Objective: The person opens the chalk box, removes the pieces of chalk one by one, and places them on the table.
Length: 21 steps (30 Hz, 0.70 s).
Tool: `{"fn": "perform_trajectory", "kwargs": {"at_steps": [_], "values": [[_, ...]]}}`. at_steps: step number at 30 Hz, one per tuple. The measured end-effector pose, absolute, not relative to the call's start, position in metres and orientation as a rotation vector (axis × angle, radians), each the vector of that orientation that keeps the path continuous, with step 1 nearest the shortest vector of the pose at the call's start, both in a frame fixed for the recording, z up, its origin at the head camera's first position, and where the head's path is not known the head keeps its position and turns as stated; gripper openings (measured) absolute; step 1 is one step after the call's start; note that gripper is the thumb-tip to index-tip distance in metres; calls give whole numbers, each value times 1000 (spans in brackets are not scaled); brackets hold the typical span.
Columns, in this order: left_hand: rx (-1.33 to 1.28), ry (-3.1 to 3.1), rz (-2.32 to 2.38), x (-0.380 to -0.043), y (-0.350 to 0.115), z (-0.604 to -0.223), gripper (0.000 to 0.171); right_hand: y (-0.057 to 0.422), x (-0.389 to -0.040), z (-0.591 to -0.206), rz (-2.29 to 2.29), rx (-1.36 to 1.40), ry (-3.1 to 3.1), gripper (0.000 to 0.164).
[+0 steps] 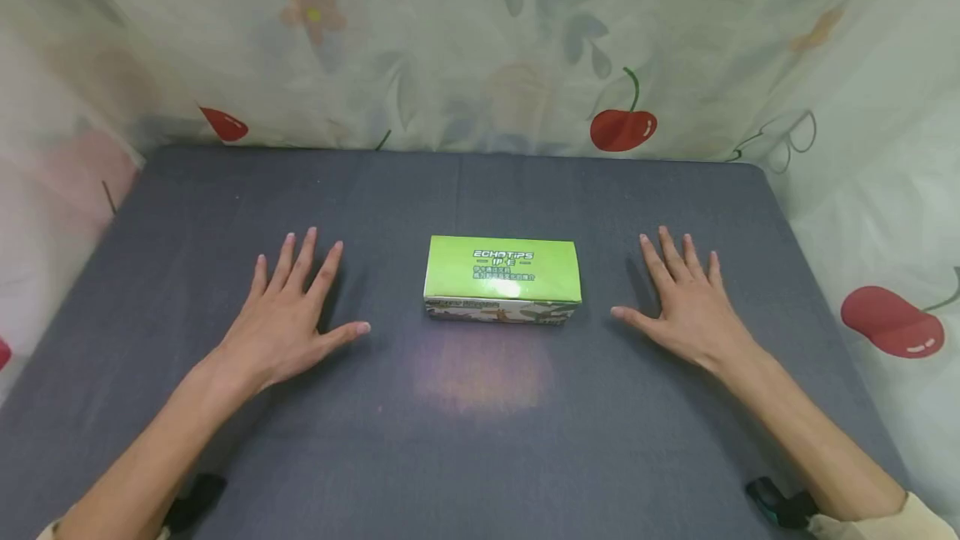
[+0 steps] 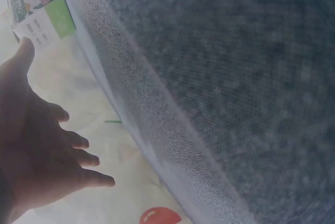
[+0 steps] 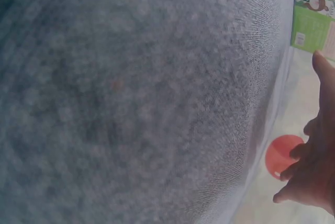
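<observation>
A green cardboard box (image 1: 450, 269) with white lettering on its lid and a patterned front side lies on the dark grey cloth between the two hands. To its left, my left hand (image 1: 283, 319) is held palm down with the fingers spread, apart from the box. On the other side my right hand (image 1: 690, 307) is spread the same way, its thumb pointing towards the box's right end. Neither hand holds anything. Part of the box (image 2: 60, 17) shows beyond the thumb in the left wrist view, and its green end (image 3: 311, 28) appears in the right wrist view.
A dark grey cloth (image 1: 480, 473) covers the table. Behind it and along both sides hangs a pale curtain (image 1: 465, 40) printed with cherries, leaves and flowers. Black wrist straps (image 1: 198, 500) show near the sleeves.
</observation>
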State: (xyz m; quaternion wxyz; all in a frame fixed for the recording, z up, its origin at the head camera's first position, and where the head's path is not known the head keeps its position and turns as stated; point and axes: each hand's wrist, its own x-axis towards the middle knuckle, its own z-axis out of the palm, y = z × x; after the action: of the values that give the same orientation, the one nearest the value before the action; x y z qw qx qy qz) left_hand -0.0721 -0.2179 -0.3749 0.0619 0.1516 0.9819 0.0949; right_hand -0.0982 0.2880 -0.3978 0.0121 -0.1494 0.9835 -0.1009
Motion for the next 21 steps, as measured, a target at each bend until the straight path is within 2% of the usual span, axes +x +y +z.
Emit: {"fn": "perform_trajectory", "kwargs": {"at_steps": [11,21], "values": [[472,2957,288,-73,-216,-375,111,290,-96,-395,-337,-478,3054,105],[469,2927,264,-81,-209,-376,112,282,-99,-391,-390,-614,3052,104]]}}
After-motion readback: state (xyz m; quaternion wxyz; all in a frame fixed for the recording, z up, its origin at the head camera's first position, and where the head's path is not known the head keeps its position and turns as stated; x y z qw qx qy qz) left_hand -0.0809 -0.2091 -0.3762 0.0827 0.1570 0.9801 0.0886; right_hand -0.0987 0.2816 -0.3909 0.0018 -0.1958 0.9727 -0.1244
